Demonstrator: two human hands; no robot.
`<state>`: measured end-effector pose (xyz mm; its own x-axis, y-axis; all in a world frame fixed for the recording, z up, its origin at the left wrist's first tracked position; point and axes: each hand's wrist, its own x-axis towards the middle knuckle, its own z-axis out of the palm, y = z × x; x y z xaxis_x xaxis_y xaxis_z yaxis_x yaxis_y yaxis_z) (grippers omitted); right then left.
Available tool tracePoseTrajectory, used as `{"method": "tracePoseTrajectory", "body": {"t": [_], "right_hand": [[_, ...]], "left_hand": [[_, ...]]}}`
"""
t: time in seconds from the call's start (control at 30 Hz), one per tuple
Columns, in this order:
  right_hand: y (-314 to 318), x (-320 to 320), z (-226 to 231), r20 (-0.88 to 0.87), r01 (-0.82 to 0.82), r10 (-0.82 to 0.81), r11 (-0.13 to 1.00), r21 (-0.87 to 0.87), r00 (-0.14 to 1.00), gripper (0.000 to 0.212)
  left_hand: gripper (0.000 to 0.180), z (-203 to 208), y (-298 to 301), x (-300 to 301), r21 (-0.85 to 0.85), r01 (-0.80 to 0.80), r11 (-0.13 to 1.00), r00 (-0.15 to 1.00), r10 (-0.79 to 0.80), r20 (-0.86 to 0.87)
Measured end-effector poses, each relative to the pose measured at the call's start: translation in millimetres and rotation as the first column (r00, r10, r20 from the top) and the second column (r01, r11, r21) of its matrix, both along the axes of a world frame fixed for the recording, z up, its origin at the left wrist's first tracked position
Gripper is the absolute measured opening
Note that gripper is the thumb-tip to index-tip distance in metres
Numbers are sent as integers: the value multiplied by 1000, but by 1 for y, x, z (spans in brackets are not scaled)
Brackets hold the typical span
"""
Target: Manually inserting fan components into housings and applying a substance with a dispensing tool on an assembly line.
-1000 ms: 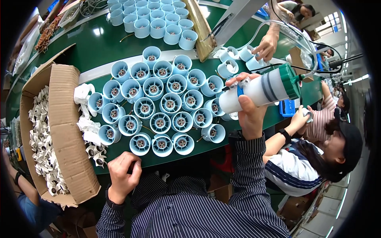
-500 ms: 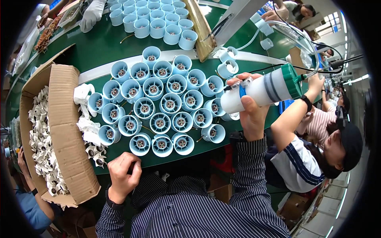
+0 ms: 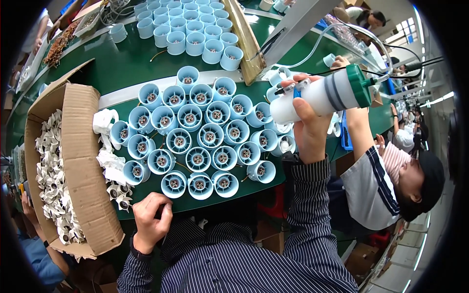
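My right hand (image 3: 312, 127) grips a white dispensing cartridge (image 3: 312, 100) with dark bands, a green cap and a hose at its far end. It is tilted, its near end over the right edge of a group of light-blue round housings (image 3: 210, 135). These stand mouth up, with ribs and a metal hub inside. My left hand (image 3: 152, 219) is curled at the table's front edge, thumb against the forefinger; whatever lies inside the fingers is hidden. Beside it lie white-and-black bladed parts (image 3: 118, 193).
A cardboard box (image 3: 88, 161) full of white bladed parts (image 3: 53, 180) stands at left, crumpled white plastic (image 3: 105, 127) beside it. More blue housings (image 3: 195, 44) stand beyond the metal rail. A slanted post (image 3: 288, 36) rises far right. A co-worker (image 3: 376, 185) sits close on my right.
My right hand and the cartridge have shifted slightly up and left in the picture. A gloved hand at the top left has gone, and a single blue housing stands there.
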<state>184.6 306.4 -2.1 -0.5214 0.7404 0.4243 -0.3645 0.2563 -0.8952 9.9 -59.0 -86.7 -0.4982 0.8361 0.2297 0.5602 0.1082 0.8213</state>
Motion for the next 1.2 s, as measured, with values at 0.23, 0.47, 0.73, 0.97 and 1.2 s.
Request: {"method": "tracePoseTrajectory", "body": {"t": [0.23,0.47,0.73,0.97,1.2], "right_hand": [[7,-12,-16,21,26,-25,999,-37,999,51],[12,-13,-19,30,12,-12,1000,-21,999,50],[12,-12,-22,27,16,-16,1000,-21,1000,50],[9,-10,-18,55,44,-43,999,-15,998,53],[-16,14,8,49,-29,30,999,-17,998,60]], "left_hand": [[7,-2,-1,-1,12,-15,1000,1000,15,4],[8,-3,-2,-1,20,-13,1000,1000,13,-1],[8,-5,-1,-1,24,-12,1000,1000,13,-7],[11,-2,-1,-1,25,-15,1000,999,16,-31],[11,-4,0,-1,37,-12,999,999,13,-34]]}}
